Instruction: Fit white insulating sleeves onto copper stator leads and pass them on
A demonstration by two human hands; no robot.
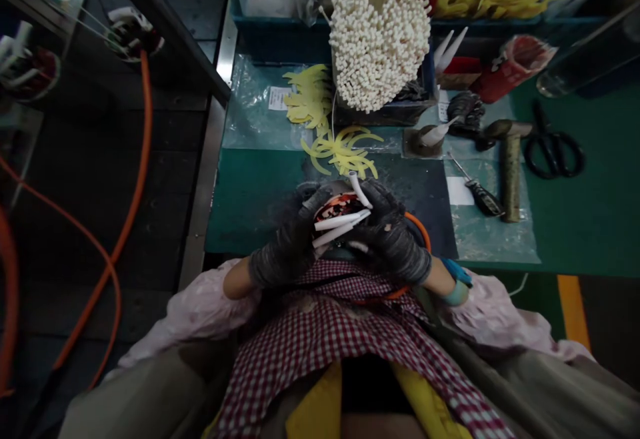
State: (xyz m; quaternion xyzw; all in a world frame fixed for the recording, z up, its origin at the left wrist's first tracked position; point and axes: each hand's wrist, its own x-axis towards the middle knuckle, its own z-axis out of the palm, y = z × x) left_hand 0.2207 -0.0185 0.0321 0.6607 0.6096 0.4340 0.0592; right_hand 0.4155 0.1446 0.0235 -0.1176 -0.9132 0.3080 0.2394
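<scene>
White plastic rods (340,222) bunched in gloved hands, ends loose

Both hands are clenched around the rods, just above the near edge of a green work mat (250,199). The left hand (285,245) and right hand (390,242), in dark knit gloves, curl over the bundle and a red-and-black patterned piece (333,207); what that piece is, I cannot tell. One rod pokes up at 12 o'clock, and the others lie across the palms.

These thin rods look smooth, so a loosened grip could let one slide out and roll off the mat's edge at 9 o'clock. The orange cable (417,225) looping at 3 o'clock could catch the right wrist on a sudden pull.

Spiky yellow plastic strips (343,152) sit close at 12 o'clock, in the way of any forward reach. Farther out, a mass of white rods (380,39) rises from a dark crate (385,115). A hammer (511,179), screwdriver (480,193) and scissors (554,149) lie at 2 to 3 o'clock.
</scene>
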